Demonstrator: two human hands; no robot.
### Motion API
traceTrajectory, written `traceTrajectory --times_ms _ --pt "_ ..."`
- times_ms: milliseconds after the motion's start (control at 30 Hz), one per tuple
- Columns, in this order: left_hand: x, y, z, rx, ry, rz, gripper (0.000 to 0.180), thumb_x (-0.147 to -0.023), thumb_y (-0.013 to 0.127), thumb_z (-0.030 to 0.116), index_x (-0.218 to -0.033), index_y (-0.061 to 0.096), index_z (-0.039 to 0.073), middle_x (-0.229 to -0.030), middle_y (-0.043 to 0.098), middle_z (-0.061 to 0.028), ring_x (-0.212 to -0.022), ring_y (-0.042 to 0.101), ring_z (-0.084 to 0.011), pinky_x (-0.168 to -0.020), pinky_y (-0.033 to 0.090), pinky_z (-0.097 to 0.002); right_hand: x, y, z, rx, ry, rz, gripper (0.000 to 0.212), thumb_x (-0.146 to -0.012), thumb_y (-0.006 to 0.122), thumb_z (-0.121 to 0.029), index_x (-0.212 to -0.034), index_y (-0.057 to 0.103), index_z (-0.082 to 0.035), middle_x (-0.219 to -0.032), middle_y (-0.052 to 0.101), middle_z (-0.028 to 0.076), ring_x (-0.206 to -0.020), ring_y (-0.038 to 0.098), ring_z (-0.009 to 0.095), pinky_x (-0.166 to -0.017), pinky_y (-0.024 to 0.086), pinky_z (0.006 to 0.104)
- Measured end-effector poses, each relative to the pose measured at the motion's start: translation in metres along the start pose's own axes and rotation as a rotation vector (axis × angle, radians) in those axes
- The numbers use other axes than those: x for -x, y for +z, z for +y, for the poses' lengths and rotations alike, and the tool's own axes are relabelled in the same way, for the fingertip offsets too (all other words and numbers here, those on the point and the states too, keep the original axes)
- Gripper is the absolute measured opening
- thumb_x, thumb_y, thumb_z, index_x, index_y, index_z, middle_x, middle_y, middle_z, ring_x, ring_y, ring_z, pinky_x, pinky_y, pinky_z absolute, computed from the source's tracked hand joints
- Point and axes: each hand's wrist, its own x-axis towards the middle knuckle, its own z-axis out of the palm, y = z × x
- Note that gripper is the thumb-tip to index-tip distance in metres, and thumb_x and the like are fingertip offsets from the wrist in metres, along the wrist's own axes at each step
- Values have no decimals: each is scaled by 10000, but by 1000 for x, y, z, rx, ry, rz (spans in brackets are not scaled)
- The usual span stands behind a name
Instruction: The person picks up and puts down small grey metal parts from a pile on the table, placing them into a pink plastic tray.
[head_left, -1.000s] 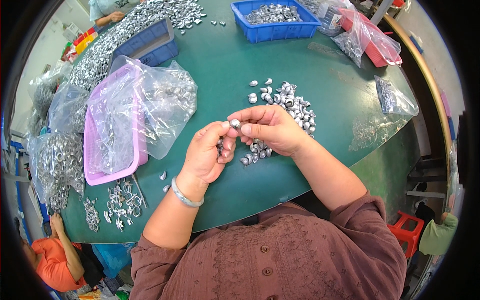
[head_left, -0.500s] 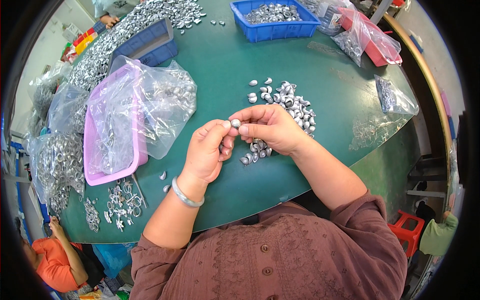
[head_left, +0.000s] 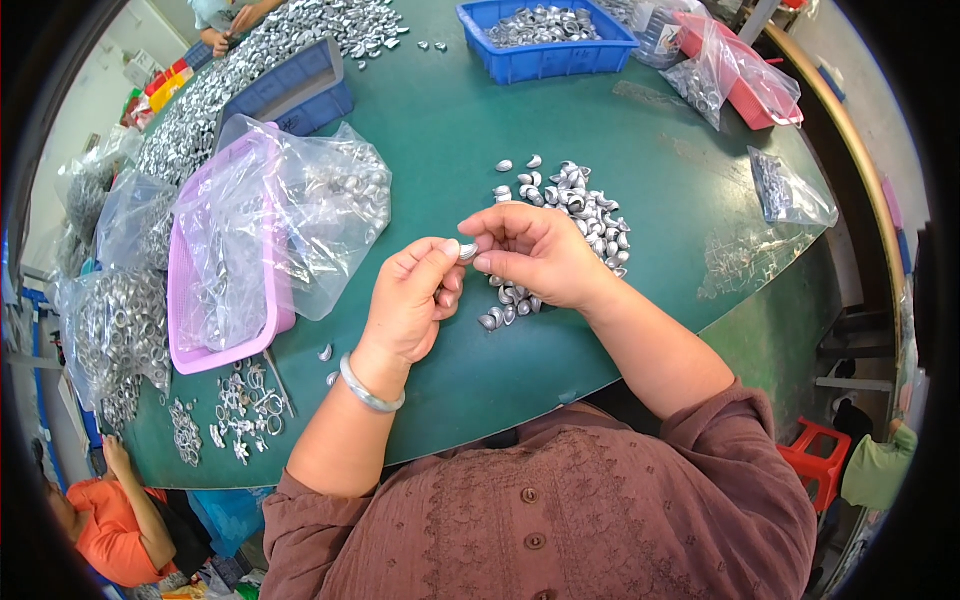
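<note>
A small silver curved metal piece [head_left: 467,252] is held over the table between my two hands' fingertips. My left hand [head_left: 418,295], with a pale bangle at the wrist, pinches it between thumb and forefinger, its other fingers curled under. Against the piece's right side are the bent fingers and thumb of my right hand [head_left: 540,255]. Partly hidden by that hand, a loose heap of like silver curved pieces [head_left: 598,222] lies on the green table [head_left: 440,130]. A few single pieces [head_left: 325,352] rest left of my left wrist.
Left stands a purple basket [head_left: 180,300] with clear bags of metal parts; small openwork parts [head_left: 250,405] lie nearer. Farther back are a large heap of pieces [head_left: 200,110], blue trays [head_left: 545,62] and a red basket [head_left: 750,105]. Other people sit at the far left and lower left.
The piece has turned between my fingertips and now lies flatter. My right forefinger has lifted slightly from it. At the far left, another person's hands have come further into view.
</note>
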Motion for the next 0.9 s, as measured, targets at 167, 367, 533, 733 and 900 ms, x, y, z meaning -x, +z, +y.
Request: traceTrajectory --times_ms 167,367,533,733,900 --pt "-1 -2 2 110 -46 -72 146 -850 526 179 -817 577 47 -614 475 17 -484 391 -52 -388 261 -156 0 1 -2 -35 18 9 250 -777 586 -1 -1025 549 2 -808 556 6 -699 501 44 -597 421 183" --pt "-2 -5 3 191 -70 -175 146 -859 510 170 -861 569 37 -648 477 5 -513 400 -57 -398 266 -155 -1 -1 -3 45 -36 12 126 -794 587 -33 -918 594 -9 -794 564 -2 -667 496 42 -570 401 177" --pt "-1 -4 1 101 28 -200 141 -870 503 161 -912 561 39 -687 479 10 -534 397 -46 -423 283 -148 -1 -1 -7 179 -157 40 67 -759 604 -18 -822 624 -28 -769 575 13 -707 509 87 -614 410 221" --pt "-1 -4 -1 79 80 -201 147 -879 484 149 -970 535 46 -725 480 9 -561 391 -52 -448 297 -153 -1 -4 -11 299 -272 25 91 -722 615 -6 -805 628 -39 -765 580 27 -741 517 134 -652 416 259" --pt "-3 -5 0 74 111 -232 168 -881 473 161 -987 522 39 -758 486 -13 -573 405 -57 -447 305 -158 -1 -4 -14 390 -209 109 94 -714 600 -11 -797 621 -48 -762 568 39 -734 526 175 -647 415 277"
